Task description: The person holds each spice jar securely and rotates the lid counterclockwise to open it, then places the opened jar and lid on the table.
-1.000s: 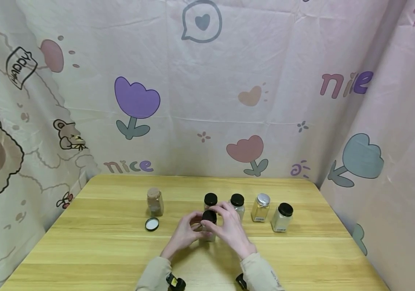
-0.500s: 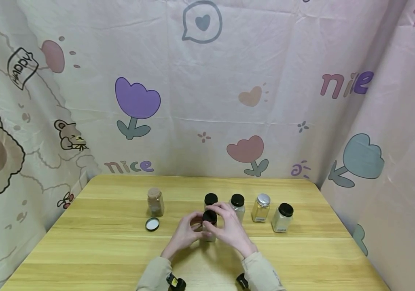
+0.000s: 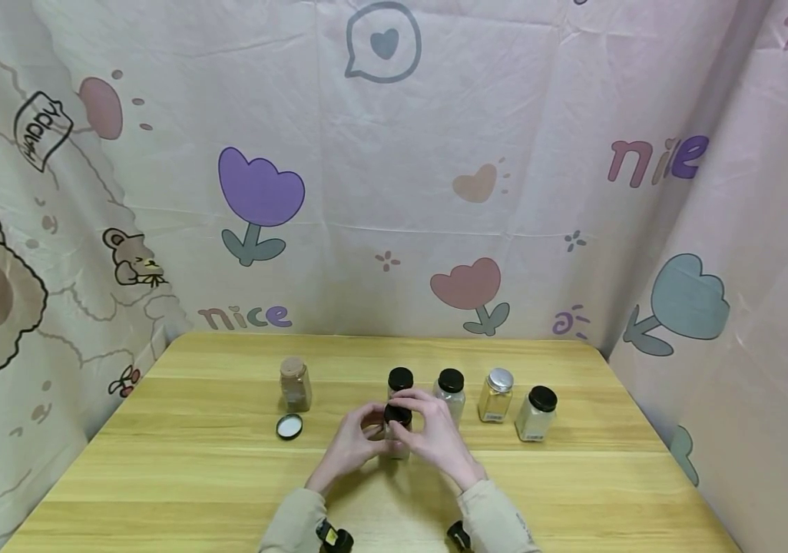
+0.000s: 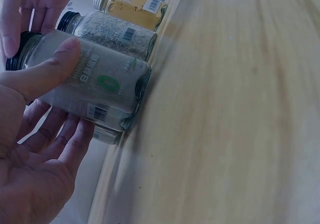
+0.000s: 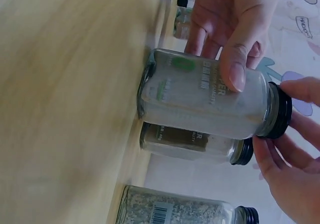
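Observation:
A clear glass spice jar (image 5: 200,94), printed with white and green lettering, stands upright on the wooden table in front of me. My left hand (image 3: 355,439) grips its body, with the thumb (image 4: 62,59) across the near side. The right hand (image 3: 438,434) pinches the jar's black screw lid (image 5: 282,111) between thumb and fingers. The lid sits on the jar's mouth; how tightly cannot be told. Pale powder seems to fill the jar. Right behind it stands another black-lidded jar (image 5: 185,140) with brown contents, partly hidden in the head view.
To the right are a black-lidded jar (image 3: 451,395), a silver-lidded yellow jar (image 3: 495,395) and a black-lidded pale jar (image 3: 536,415). At left, a brown jar (image 3: 295,392) with a tan top stands behind a loose black-rimmed lid (image 3: 289,426), white inside facing up.
The right hand's fingers have shifted slightly around the black lid, the upper ones coming a little nearer to me. The left hand and the jar stay in place.

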Motion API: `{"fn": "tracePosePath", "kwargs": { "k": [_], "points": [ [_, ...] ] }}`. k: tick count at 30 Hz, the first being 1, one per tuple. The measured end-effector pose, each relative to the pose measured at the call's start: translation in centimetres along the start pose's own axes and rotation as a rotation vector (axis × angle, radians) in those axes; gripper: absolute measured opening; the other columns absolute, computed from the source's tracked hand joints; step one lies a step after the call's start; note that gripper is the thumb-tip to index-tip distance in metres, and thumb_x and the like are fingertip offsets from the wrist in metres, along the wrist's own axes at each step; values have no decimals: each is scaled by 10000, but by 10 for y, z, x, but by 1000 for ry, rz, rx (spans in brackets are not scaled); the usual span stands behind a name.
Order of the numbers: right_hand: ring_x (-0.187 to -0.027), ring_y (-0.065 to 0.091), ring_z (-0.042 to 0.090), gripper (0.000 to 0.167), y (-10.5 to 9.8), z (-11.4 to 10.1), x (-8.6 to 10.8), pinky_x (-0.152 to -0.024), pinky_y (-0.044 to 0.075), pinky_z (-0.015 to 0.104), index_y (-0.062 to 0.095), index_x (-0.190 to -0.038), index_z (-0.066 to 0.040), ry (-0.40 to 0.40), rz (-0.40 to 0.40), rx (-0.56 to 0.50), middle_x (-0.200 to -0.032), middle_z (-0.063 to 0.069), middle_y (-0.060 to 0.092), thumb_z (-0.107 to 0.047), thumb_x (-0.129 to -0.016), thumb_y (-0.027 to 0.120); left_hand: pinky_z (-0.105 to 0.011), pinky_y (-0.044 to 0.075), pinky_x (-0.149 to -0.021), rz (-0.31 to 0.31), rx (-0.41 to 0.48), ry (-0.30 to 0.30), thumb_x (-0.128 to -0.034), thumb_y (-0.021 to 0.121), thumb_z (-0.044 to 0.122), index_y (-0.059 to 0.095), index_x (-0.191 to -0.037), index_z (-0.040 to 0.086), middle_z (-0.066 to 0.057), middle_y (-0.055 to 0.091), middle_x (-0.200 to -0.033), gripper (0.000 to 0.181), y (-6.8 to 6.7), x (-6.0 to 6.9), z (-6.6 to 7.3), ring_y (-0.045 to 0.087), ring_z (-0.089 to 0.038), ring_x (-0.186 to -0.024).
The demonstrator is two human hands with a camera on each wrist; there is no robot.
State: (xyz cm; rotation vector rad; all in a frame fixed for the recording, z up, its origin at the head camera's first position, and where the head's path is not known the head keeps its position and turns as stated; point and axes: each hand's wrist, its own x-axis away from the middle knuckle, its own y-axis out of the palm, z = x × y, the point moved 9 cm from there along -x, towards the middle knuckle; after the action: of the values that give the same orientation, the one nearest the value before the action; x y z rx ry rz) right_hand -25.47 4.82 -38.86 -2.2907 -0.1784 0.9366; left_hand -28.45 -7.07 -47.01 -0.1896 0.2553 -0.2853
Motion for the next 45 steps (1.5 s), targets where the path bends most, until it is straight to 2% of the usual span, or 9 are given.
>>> {"fn": "tracePosePath", "kwargs": {
  "k": [5,10,15,21,26,32,37,40,45],
  "points": [
    [-1151,661,292,367,1,1,1,-1024,556,461,714,-1161,-5,5,-13,-19,-1205,121,703,-69,-809,794,-335,559,-1046,-1,3,3,-756,855,8,612,-1200,-65,-256,660,-1216,511,0,0,-1,638,-358,-1175],
    [-1025,659,211,395,-5,3,2,-897,571,359,742,-1107,-52,32,86,81,-1082,54,706,-225,-775,868,-304,560,-1040,1,0,-12,-759,858,22,617,-1201,-41,-234,662,-1226,507,0,0,-2,640,-342,-1185],
    [-943,670,185,332,-10,0,3,-822,580,306,771,-1000,-35,7,151,101,-994,38,717,-210,-742,885,-316,554,-1049,-2,7,-19,-750,859,17,612,-1217,-39,-241,658,-1247,531,1,1,0,635,-372,-1202],
    [-990,703,231,244,-8,-1,1,-906,598,372,772,-1000,-18,12,97,10,-1043,86,741,-87,-777,841,-336,555,-1053,3,0,-11,-760,858,24,615,-1209,-47,-240,661,-1228,515,1,1,0,639,-359,-1184],
    [-1105,681,268,283,-3,2,1,-1010,559,444,753,-1085,-14,60,28,-46,-1145,97,725,-62,-808,783,-345,561,-1046,5,-1,0,-763,851,5,620,-1194,-55,-237,666,-1204,493,0,1,0,642,-327,-1159],
    [-1019,677,224,358,-7,3,2,-896,576,365,756,-1081,-44,59,117,39,-1074,58,724,-212,-783,862,-323,557,-1047,5,4,0,-755,857,16,619,-1201,-50,-247,660,-1232,510,-1,1,1,640,-368,-1187],
    [-928,683,193,352,-10,1,3,-799,578,284,769,-1015,-38,27,168,64,-992,45,723,-207,-732,892,-320,556,-1048,4,11,-10,-757,854,14,621,-1201,-39,-241,659,-1240,505,0,1,0,639,-359,-1190],
    [-937,686,201,309,-10,0,2,-820,580,296,774,-995,-34,28,153,30,-996,52,729,-154,-734,889,-325,556,-1051,2,16,-12,-763,851,11,618,-1203,-42,-239,655,-1240,501,0,1,0,638,-349,-1187],
    [-1034,695,252,254,-6,2,0,-955,580,406,769,-1025,-22,40,63,-60,-1080,90,737,-51,-779,823,-346,555,-1056,-2,19,-11,-772,851,22,616,-1202,-45,-234,661,-1219,495,0,1,0,635,-342,-1181]
  ]
}}
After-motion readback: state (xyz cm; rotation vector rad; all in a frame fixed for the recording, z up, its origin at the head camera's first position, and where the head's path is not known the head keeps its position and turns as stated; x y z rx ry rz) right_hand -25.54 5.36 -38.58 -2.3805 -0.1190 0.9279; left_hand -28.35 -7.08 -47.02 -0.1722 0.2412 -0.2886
